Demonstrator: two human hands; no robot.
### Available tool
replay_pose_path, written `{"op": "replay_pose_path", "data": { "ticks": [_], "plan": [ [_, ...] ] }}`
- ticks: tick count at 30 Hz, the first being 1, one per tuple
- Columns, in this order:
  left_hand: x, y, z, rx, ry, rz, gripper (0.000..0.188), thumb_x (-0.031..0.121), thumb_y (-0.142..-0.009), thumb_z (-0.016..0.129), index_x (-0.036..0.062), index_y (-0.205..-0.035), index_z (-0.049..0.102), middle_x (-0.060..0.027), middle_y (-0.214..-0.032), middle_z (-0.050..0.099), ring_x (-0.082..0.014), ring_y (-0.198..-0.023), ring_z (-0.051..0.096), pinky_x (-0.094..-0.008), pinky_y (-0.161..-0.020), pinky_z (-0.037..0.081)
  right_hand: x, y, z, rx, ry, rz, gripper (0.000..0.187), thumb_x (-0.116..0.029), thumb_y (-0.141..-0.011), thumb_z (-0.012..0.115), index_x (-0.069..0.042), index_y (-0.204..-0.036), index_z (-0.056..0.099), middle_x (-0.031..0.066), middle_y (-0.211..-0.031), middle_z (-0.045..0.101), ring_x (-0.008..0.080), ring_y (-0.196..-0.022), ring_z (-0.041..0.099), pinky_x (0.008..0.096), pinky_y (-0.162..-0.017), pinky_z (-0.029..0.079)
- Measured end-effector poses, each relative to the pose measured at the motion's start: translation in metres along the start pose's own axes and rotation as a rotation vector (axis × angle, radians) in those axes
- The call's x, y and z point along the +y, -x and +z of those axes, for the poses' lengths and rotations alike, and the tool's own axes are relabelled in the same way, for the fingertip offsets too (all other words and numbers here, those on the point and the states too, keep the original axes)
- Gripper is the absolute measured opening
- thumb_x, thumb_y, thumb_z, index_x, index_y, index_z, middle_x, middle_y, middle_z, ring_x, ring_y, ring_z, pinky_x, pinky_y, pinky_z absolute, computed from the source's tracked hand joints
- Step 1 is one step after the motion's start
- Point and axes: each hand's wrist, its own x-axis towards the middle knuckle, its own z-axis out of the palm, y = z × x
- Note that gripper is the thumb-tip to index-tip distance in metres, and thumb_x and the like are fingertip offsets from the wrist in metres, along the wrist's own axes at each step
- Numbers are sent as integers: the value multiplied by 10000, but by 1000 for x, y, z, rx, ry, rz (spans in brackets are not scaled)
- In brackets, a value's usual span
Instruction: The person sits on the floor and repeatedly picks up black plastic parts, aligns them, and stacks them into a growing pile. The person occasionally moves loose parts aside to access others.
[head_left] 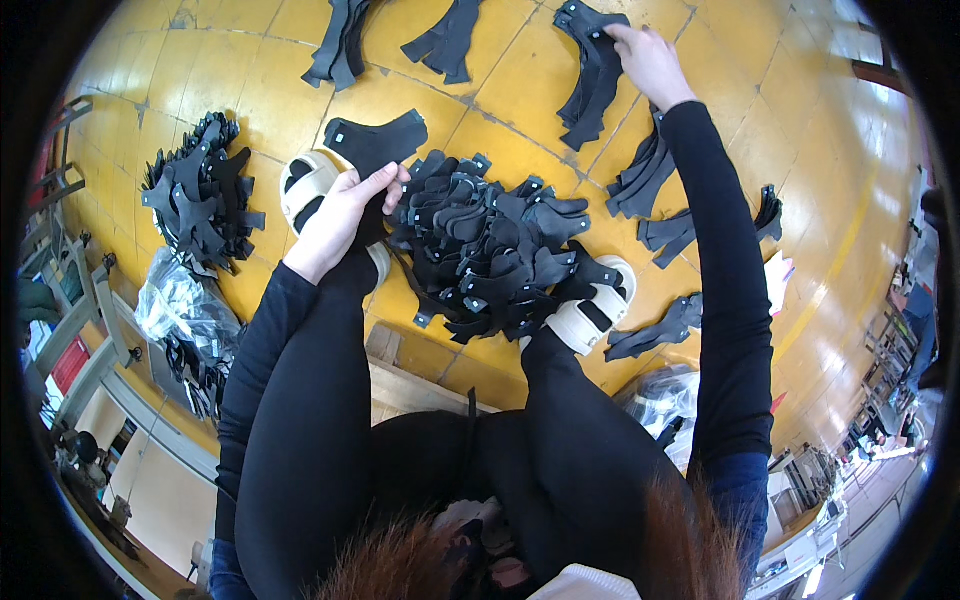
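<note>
My left hand [335, 218] is closed on a black curved cut piece [375, 142] with a small pale tag, thumb pressed over it. Between my feet lies a big loose heap of similar black pieces [490, 240], many with small pale tags. My right arm reaches far forward to the right. There my right hand [648, 60] pinches the upper end of a black piece at the top of a fanned stack [592, 85]; the fingertips are partly hidden.
More fanned stacks of black pieces lie on the yellow tiled floor [510, 85], ahead and to the right. Another heap [205, 190] sits at the left, near a clear plastic bag [180, 300]. My pale sandals [590, 318] flank the middle heap. Metal frames [110, 300] stand at the left.
</note>
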Motion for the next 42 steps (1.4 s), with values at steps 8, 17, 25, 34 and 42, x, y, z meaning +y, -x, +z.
{"op": "replay_pose_path", "data": {
  "ticks": [8,17,25,34,42],
  "plan": [
    [-4,-1,-2,-3,22,43,273,301,-1028,578,43,-956,629,27,-706,500,-95,-714,493,-240,-718,411,-19,3,23,232,-119,-20,347,-137,-902,603,-117,-1248,629,183,-1128,668,375,-1078,622,480,-942,497],
    [-5,-3,-2,21,61,60,264,286,-1027,579,32,-971,624,24,-725,508,-84,-724,495,-237,-710,418,-113,138,48,-154,-536,-63,176,-151,-898,627,-97,-1061,665,88,-1013,655,296,-1013,599,420,-915,459],
    [-4,-4,-2,2,38,41,265,299,-1021,587,43,-968,627,29,-724,491,-83,-728,495,-239,-707,413,-134,188,49,-180,-500,215,193,-112,-818,697,-125,-1007,659,24,-847,623,254,-905,601,410,-851,446],
    [-2,-4,-1,8,41,39,250,286,-1020,590,46,-957,626,32,-726,506,-83,-719,495,-235,-703,411,-138,189,49,-114,-576,266,222,-11,-795,702,-50,-997,620,82,-806,613,285,-805,604,400,-748,482],
    [-1,-2,0,22,44,18,243,270,-1031,565,39,-976,616,31,-726,490,-98,-718,482,-248,-716,392,-132,189,37,-265,-631,253,168,-129,-825,718,-31,-941,645,101,-833,635,286,-823,633,391,-752,494]
  ]
}}
